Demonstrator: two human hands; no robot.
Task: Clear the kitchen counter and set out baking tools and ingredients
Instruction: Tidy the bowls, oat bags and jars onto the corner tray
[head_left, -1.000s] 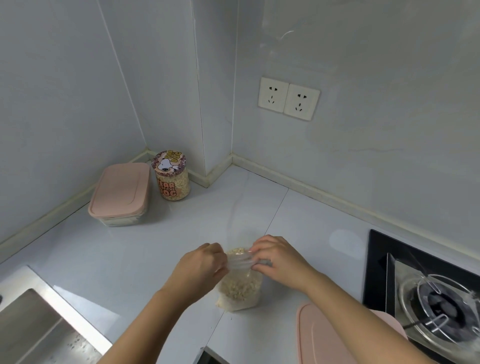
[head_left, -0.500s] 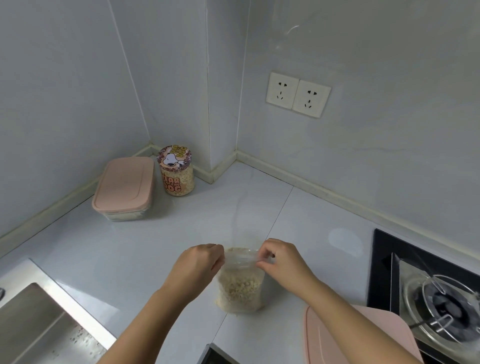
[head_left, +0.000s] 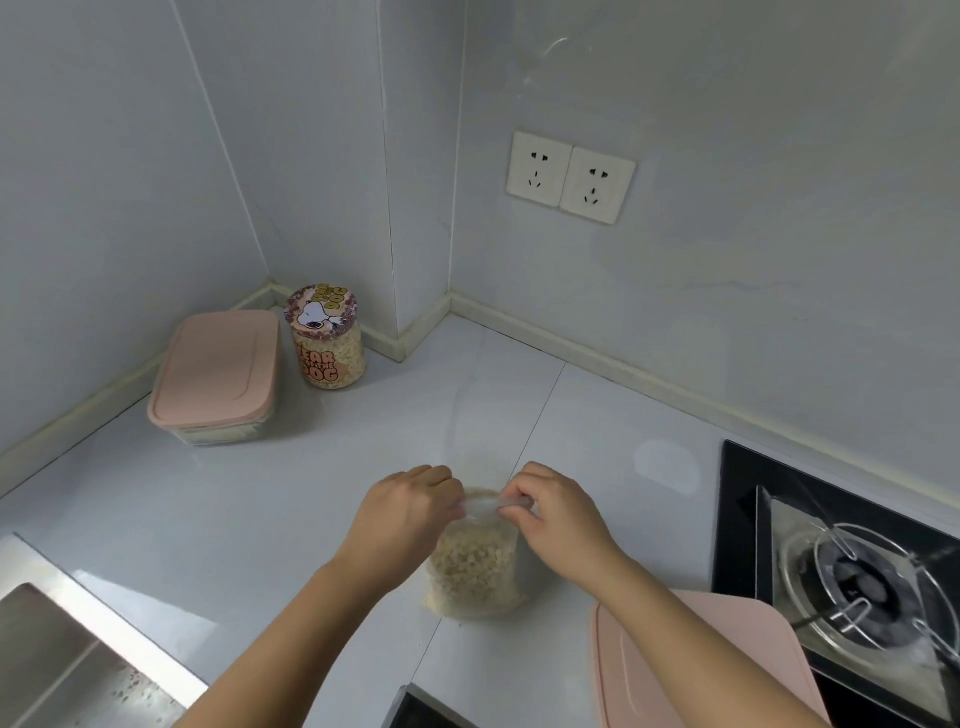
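Observation:
A clear plastic bag of pale oat-like flakes (head_left: 475, 566) stands upright on the white counter (head_left: 260, 509) in front of me. My left hand (head_left: 402, 514) pinches the bag's top edge at its left end. My right hand (head_left: 558, 512) pinches the same top edge at its right end. In the far left corner a round jar with a cartoon dog lid (head_left: 324, 338) holds similar flakes, beside a clear box with a pink lid (head_left: 215, 376).
A second pink lid (head_left: 696, 670) lies near my right forearm. A gas burner on a black hob (head_left: 852, 582) fills the right side. A steel sink (head_left: 57, 660) sits at the lower left. Two wall sockets (head_left: 569, 176) are on the back wall.
Both hands stay on the bag's top edge and sit slightly closer together. The camera view has shifted a little; the bag stands in the same place.

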